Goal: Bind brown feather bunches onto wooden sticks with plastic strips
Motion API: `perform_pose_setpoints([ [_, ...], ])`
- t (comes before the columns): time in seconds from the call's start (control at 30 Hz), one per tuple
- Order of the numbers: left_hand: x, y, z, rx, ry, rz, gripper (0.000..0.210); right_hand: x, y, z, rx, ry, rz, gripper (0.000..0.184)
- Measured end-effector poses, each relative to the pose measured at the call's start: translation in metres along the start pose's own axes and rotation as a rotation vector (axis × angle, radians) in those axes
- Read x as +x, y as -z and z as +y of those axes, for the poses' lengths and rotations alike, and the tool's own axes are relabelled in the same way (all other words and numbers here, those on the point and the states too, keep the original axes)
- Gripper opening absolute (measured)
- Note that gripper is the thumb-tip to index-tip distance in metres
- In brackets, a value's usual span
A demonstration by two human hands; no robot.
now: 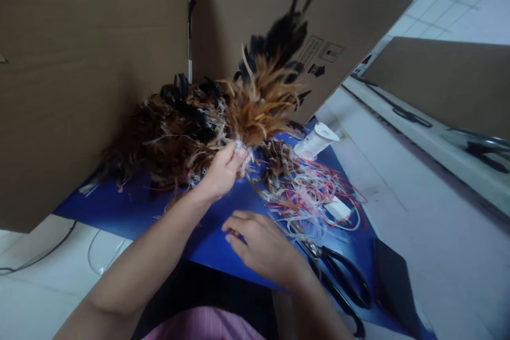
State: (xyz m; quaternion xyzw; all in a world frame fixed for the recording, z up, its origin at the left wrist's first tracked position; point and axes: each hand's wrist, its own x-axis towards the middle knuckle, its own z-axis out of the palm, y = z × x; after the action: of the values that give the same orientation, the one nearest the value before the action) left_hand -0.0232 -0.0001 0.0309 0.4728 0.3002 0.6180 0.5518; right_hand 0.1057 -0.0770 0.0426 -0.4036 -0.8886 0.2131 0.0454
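My left hand is closed around the pale, bound base of a feather bundle. The bundle stands tilted up from the grip, orange-brown low down with long black feathers at its tip. Lower and to the right, my right hand hovers over the blue tabletop with fingers loosely curled, a gap at the thumb and nothing seen in it. Close to that hand lie black-handled scissors, their blades partly hidden. A big heap of brown and black feathers lies behind my left hand.
Cardboard panels rise at the left and back of the table. To the right are a white spool, a tangle of red and white strings, a small white block and a flat black object at the table's edge.
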Motion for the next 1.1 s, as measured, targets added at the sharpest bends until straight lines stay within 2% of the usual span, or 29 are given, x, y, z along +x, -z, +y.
perform_pose_setpoints([
  [0.13, 0.002, 0.011, 0.041, -0.085, -0.149, 0.047, 0.028, 0.02, -0.021, 0.009, 0.091, 0.025, 0.127, 0.021],
  [0.23, 0.002, 0.019, 0.065, -0.067, -0.235, 0.045, 0.023, 0.038, -0.032, 0.002, 0.105, 0.077, 0.137, 0.018],
  [0.3, 0.0, 0.025, 0.075, -0.044, -0.239, 0.045, 0.022, 0.049, -0.037, -0.007, 0.064, 0.041, 0.138, 0.016],
  [0.47, -0.008, 0.035, 0.078, 0.041, -0.23, 0.075, 0.022, 0.064, -0.047, -0.02, -0.074, -0.084, 0.093, 0.019],
  [0.6, -0.014, 0.039, 0.072, 0.063, -0.186, 0.091, 0.019, 0.061, -0.042, -0.009, 0.013, -0.137, 0.117, 0.018],
  [0.73, -0.018, 0.041, 0.062, 0.045, -0.142, 0.124, 0.023, 0.049, -0.035, 0.02, 0.351, -0.278, 0.289, 0.011],
  [0.83, -0.02, 0.038, 0.048, 0.044, -0.093, 0.121, 0.023, 0.039, -0.03, 0.039, 0.81, -0.359, 0.474, 0.005],
  [0.9, -0.023, 0.032, 0.038, 0.028, -0.026, 0.11, 0.023, 0.031, -0.026, 0.044, 1.129, -0.384, 0.561, 0.017],
  [0.97, -0.027, 0.024, 0.029, 0.005, 0.069, 0.086, 0.024, 0.021, -0.019, 0.041, 1.366, -0.362, 0.613, 0.027],
  [1.1, -0.039, 0.006, 0.018, -0.035, 0.222, 0.019, 0.024, 0.004, -0.005, 0.027, 1.628, -0.218, 0.69, 0.018],
])
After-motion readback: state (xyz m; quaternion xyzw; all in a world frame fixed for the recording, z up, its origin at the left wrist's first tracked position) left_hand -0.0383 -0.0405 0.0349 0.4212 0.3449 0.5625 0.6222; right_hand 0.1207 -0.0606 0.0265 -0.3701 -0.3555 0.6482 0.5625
